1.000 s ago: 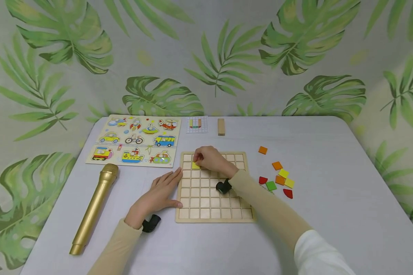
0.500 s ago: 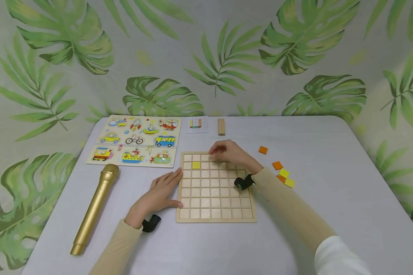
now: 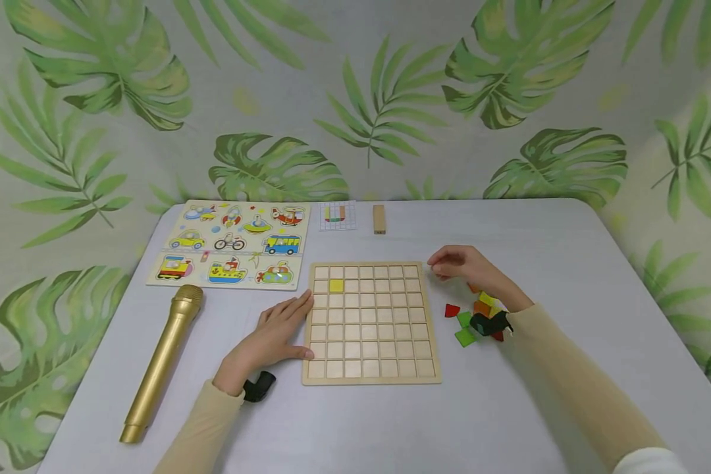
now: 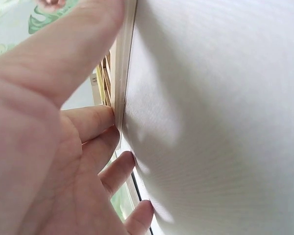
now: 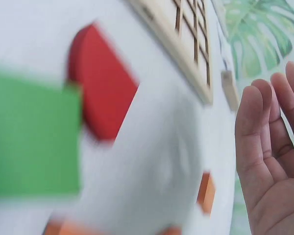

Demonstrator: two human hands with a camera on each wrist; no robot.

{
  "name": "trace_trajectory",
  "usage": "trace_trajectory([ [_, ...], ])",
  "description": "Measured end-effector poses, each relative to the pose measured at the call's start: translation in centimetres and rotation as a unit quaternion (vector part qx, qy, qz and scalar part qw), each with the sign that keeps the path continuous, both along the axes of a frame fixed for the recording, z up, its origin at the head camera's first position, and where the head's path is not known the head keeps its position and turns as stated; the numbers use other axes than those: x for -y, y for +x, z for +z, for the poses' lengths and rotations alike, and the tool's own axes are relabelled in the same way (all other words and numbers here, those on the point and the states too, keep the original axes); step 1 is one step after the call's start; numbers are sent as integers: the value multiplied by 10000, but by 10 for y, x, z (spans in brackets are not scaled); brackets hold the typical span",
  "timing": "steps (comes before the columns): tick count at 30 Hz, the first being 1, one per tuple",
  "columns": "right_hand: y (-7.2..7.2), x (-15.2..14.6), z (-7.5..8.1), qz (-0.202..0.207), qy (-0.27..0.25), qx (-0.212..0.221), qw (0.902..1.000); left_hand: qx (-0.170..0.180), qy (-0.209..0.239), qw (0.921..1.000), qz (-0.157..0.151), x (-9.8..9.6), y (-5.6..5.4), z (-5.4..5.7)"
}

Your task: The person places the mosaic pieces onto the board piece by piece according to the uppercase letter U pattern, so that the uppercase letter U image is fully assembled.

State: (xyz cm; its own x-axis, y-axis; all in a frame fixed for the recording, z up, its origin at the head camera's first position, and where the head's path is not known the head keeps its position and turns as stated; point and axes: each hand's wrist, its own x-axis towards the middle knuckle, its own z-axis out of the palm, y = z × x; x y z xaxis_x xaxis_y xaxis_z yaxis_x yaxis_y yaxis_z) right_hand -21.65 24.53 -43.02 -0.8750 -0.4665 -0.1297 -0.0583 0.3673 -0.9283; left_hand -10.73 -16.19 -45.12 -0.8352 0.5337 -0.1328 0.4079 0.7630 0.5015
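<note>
A wooden grid board (image 3: 370, 380) lies in the middle of the table, with one yellow square tile (image 3: 336, 286) in a cell near its top left. My left hand (image 3: 275, 332) rests against the board's left edge, fingers extended; the left wrist view shows its fingertips at the board's side. To the right of the board, my right hand (image 3: 474, 271) hovers with loosely bent fingers and nothing between them. Below it lie green tiles (image 3: 465, 338), a red rounded piece (image 3: 452, 311) and orange and yellow tiles, partly covered by the wrist. An orange tile (image 5: 206, 193) shows near that hand in the right wrist view.
A picture puzzle board (image 3: 231, 243) with vehicles lies at the back left, a gold microphone (image 3: 162, 362) in front of it. Behind the grid board are a small pattern card (image 3: 338, 216) and a wooden block (image 3: 379, 219). A leaf-patterned cloth (image 3: 367, 99) hangs behind the table.
My right hand has let go of the yellow tile in its cell and moved right, off the board to the loose pieces. My left hand has stayed at the board's edge.
</note>
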Motion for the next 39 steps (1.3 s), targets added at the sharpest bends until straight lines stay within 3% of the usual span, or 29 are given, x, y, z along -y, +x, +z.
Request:
trace_trajectory([
  [9, 19, -65, -8, -547, 628, -14, 9965, 62, -32, 10000, -19, 1, 0, 1],
  [17, 32, -99, -14, -806, 549, 143, 9951, 36, 85, 10000, -36, 2, 2, 2],
  [25, 43, -105, -14, -882, 652, 275, 9936, -3, 151, 9998, -85, 1, 1, 1],
  [39, 47, -94, -20, -441, 1162, -746, 9894, -41, 129, 9999, -76, 1, 2, 1],
])
